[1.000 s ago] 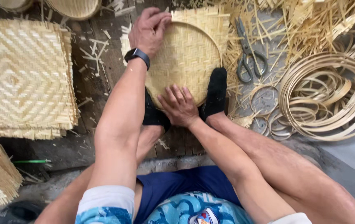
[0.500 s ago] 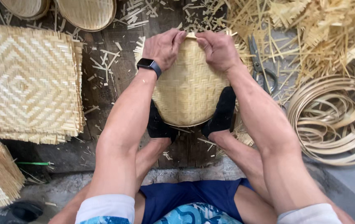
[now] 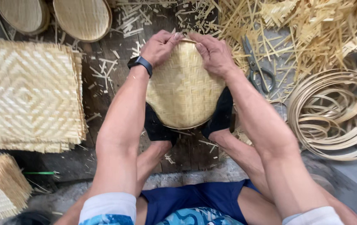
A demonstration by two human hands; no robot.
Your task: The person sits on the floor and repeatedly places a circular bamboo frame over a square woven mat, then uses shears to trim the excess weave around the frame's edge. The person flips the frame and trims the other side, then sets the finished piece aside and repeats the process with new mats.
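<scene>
A round woven bamboo tray (image 3: 182, 89) stands tilted on its edge between my two feet in black socks. My left hand (image 3: 158, 46), with a black watch on the wrist, grips the tray's top rim on the left. Close beside it, my right hand (image 3: 214, 53) grips the same rim on the right. Both thumbs press along the upper edge. My bare knees and blue shorts fill the lower part of the view.
A stack of square woven mats (image 3: 26, 96) lies at the left. Two finished round trays (image 3: 82, 18) sit at the top left. Scissors (image 3: 255, 66) lie right of the tray, among loose bamboo strips (image 3: 312, 29). Coiled bamboo hoops (image 3: 337, 114) lie at the right.
One second ago my right hand was at the tray's near edge; it has moved up to the top rim beside my left hand. The tray has been tipped up towards me.
</scene>
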